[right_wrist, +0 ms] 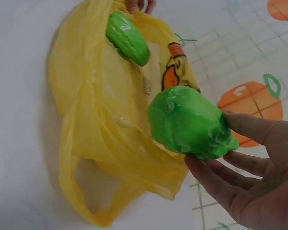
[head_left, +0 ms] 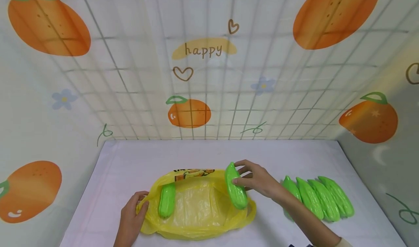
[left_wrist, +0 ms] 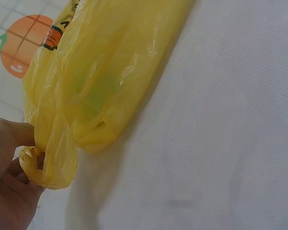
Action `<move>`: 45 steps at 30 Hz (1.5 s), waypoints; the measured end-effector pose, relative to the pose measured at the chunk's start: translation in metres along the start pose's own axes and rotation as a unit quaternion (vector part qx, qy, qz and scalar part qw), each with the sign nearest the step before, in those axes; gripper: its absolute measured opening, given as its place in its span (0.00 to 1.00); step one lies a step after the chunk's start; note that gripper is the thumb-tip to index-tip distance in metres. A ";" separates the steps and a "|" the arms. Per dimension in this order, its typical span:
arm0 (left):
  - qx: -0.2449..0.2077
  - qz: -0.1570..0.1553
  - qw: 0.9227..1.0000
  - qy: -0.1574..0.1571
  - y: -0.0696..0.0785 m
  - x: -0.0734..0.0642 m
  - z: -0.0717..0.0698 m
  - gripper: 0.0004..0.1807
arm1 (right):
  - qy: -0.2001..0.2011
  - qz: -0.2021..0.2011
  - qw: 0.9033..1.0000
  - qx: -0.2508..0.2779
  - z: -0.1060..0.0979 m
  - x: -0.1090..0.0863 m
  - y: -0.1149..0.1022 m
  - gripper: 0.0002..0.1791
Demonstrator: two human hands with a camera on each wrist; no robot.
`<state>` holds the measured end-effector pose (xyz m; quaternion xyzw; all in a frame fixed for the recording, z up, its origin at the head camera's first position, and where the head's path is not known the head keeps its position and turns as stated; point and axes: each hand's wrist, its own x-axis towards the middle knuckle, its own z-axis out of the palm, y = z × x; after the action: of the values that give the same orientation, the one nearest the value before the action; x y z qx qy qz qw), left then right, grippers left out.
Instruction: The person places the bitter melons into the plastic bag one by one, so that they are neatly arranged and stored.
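A yellow plastic bag lies with its mouth open in the head view. At its left side my left hand pinches the rim by a handle loop. One glossy green bitter melon, ridged like a plastic model, lies inside near the left end. Over the bag's right end, my right hand grips a second bitter melon between thumb and fingers. In the right wrist view this held melon points its blunt end toward the bag's opening and hangs clear of the inner melon.
Several more green bitter melons lie side by side on the white tabletop at right, partly behind my right forearm. A patterned cloth backdrop with oranges surrounds the table. A small dark object shows at the bottom edge.
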<state>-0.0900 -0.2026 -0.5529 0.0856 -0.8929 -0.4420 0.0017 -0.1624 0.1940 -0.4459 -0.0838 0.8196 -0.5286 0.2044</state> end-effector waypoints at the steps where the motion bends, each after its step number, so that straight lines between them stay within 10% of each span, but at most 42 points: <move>1: 0.000 0.002 1.000 0.001 0.000 0.000 0.000 0.13 | -0.004 -0.003 1.000 0.000 0.002 0.001 0.000 0.34; 45: 0.004 0.004 1.000 -0.001 -0.003 0.001 -0.001 0.13 | -0.065 -0.033 0.997 -0.012 0.072 0.031 0.001 0.33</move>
<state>-0.0900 -0.2051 -0.5548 0.0815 -0.8952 -0.4381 0.0028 -0.1595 0.1237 -0.4803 -0.1469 0.8077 -0.5188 0.2385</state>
